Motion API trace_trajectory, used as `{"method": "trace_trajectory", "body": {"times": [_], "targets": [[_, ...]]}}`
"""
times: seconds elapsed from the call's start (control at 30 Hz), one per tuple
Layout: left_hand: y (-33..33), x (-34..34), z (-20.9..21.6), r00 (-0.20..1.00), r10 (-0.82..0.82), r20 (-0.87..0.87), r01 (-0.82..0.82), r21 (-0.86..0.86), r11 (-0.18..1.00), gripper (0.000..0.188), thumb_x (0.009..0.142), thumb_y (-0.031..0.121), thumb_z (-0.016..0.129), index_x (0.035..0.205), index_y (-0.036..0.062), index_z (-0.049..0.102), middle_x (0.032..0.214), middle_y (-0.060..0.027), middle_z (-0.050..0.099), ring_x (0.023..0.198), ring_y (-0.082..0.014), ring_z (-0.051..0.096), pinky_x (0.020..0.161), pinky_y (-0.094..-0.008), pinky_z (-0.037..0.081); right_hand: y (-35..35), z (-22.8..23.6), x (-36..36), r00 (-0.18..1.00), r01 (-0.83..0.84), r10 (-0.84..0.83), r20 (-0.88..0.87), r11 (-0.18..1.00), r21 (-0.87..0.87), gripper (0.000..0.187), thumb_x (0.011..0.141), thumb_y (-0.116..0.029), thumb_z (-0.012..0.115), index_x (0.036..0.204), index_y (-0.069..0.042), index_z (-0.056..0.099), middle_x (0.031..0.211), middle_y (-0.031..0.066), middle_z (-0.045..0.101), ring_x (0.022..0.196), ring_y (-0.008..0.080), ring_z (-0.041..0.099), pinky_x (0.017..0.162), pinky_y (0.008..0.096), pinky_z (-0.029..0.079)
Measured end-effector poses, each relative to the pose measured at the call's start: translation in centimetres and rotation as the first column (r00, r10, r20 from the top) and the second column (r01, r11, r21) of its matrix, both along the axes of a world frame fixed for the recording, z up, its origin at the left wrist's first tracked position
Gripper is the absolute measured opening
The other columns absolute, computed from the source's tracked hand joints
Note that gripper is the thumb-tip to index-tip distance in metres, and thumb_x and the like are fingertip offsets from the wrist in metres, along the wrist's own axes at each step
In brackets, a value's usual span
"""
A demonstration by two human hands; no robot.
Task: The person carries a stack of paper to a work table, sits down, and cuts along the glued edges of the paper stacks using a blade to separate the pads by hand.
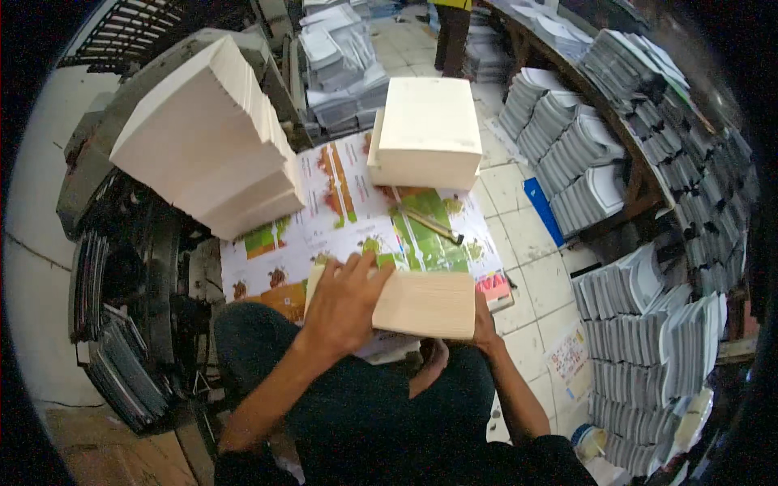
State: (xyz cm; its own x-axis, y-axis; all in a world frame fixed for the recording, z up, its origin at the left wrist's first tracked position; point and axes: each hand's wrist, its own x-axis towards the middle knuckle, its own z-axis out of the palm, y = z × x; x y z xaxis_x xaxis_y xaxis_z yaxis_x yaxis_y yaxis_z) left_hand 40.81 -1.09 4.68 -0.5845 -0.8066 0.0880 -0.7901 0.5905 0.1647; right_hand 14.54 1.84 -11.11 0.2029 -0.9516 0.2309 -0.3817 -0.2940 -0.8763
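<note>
A thick block of cream paper sheets (425,304) rests in front of me at the near edge of the printed sheets, its layered edge facing up. My left hand (344,296) grips its left part, fingers curled over the far side. At the right end my right hand (485,326) holds the same block; most of its fingers are hidden behind it. Beyond lies a slim tool (431,223) with a dark end, perhaps a cutter. A tall stack of cream paper blocks (194,146) stands at the left, and a squarer stack (429,121) at the far right of the printed sheets (365,215).
Folded paper bundles (559,146) fill the floor and shelf on the right, with more (640,340) nearer me. Dark machinery (154,267) stands close on the left. A small tub (589,440) sits at lower right. Another person's legs (452,40) show at the back.
</note>
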Motion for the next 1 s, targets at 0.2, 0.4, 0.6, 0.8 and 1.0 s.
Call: {"method": "trace_trajectory", "body": {"times": [0.2, 0.4, 0.6, 0.8, 1.0], "targets": [[1.5, 0.4, 2.0, 0.999, -0.016, -0.041, 0.016, -0.011, 1.000, 0.082, 0.053, 0.012, 0.087, 0.130, 0.0069, 0.060, 0.121, -0.0174, 0.060, 0.120, -0.0370, 0.059, 0.100, -0.0536, 0.045, 2.2, 0.9, 0.5, 0.943, -0.010, -0.086, 0.323, 0.958, 0.287, 0.072, 0.071, -0.038, 0.085, 0.129, -0.003, 0.062, 0.122, 0.0203, 0.066, 0.113, 0.0436, 0.064, 0.099, 0.0497, 0.050], [0.7, 0.9, -0.5, 0.994, -0.020, -0.108, 0.021, 0.010, 1.000, 0.072, 0.061, 0.020, 0.088, 0.127, 0.0086, 0.063, 0.119, -0.0177, 0.060, 0.114, -0.0370, 0.061, 0.102, -0.0528, 0.045, 1.8, -1.5, -0.9, 0.949, -0.022, -0.017, -0.316, 0.992, -0.122, 0.087, 0.063, -0.028, 0.089, 0.138, -0.002, 0.054, 0.139, 0.0224, 0.055, 0.132, 0.0389, 0.053, 0.116, 0.0500, 0.034], [2.8, 5.3, -2.8, 0.727, 0.307, -0.614, -0.230, 0.203, 0.952, 0.066, 0.069, 0.028, 0.091, 0.125, 0.0032, 0.066, 0.115, -0.0169, 0.069, 0.114, -0.0334, 0.065, 0.097, -0.0473, 0.049, 3.0, 11.3, 1.3, 0.939, 0.077, -0.098, 0.329, 0.994, 0.078, 0.135, 0.051, -0.021, 0.095, 0.161, 0.001, 0.020, 0.160, 0.0239, 0.038, 0.149, 0.0384, 0.039, 0.123, 0.0450, 0.033], [1.7, 6.5, -12.7, 0.651, 0.453, -0.609, -0.268, 0.374, 0.888, 0.065, 0.072, 0.034, 0.091, 0.124, 0.0033, 0.067, 0.117, -0.0166, 0.071, 0.113, -0.0337, 0.067, 0.097, -0.0468, 0.051, 0.9, 14.3, 0.7, 0.987, -0.107, 0.070, 0.144, 0.956, 0.272, 0.134, 0.055, -0.031, 0.098, 0.160, 0.006, 0.023, 0.157, 0.0317, 0.042, 0.148, 0.0432, 0.041, 0.121, 0.0468, 0.036], [1.9, 4.5, -16.3, 0.772, 0.422, -0.476, -0.308, 0.301, 0.903, 0.066, 0.074, 0.040, 0.092, 0.124, 0.0034, 0.068, 0.118, -0.0163, 0.073, 0.112, -0.0339, 0.069, 0.096, -0.0463, 0.054, -1.3, 1.1, -0.7, 0.991, -0.127, 0.125, 0.045, 0.990, 0.057, 0.134, 0.056, -0.027, 0.094, 0.163, 0.003, 0.019, 0.157, 0.0312, 0.043, 0.147, 0.0446, 0.042, 0.122, 0.0490, 0.035]]}}
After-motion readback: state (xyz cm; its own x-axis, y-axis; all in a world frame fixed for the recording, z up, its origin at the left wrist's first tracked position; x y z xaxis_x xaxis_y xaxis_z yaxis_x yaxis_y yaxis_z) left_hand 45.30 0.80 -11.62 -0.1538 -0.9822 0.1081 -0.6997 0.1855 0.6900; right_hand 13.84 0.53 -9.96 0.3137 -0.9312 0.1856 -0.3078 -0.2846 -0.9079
